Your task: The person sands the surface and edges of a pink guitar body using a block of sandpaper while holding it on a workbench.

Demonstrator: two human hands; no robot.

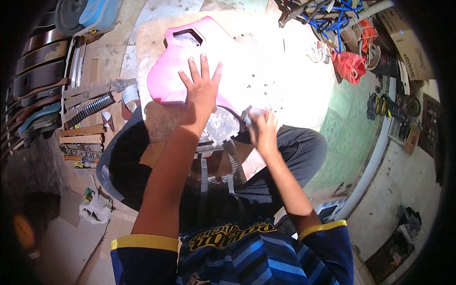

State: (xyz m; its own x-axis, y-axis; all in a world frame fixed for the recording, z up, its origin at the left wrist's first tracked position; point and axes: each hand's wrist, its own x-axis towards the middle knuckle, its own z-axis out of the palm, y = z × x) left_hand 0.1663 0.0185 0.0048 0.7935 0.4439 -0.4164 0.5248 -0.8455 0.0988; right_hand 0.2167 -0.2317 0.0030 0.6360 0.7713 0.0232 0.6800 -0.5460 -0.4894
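Observation:
A glossy pink electric guitar body [168, 78] lies flat before me, with a cut-out cavity near its far left edge. Strong light washes out much of its right side. My left hand [202, 95] rests on its face, palm down, fingers spread. Against the near edge, to the right, my right hand [265, 126] pinches a small grey piece [246, 115], which looks like folded sandpaper; motion blurs it somewhat. Below the body's near edge, between my hands, a worn, grey-white stained surface [222, 126] shows.
Several guitar bodies [40, 71] stand racked at the left, with guitar necks [85, 137] lying nearby. A white plastic bag [95, 206] sits lower left. Blue cables [339, 19] and a red bag [349, 66] lie at the far right. My bent legs [299, 147] flank the work surface.

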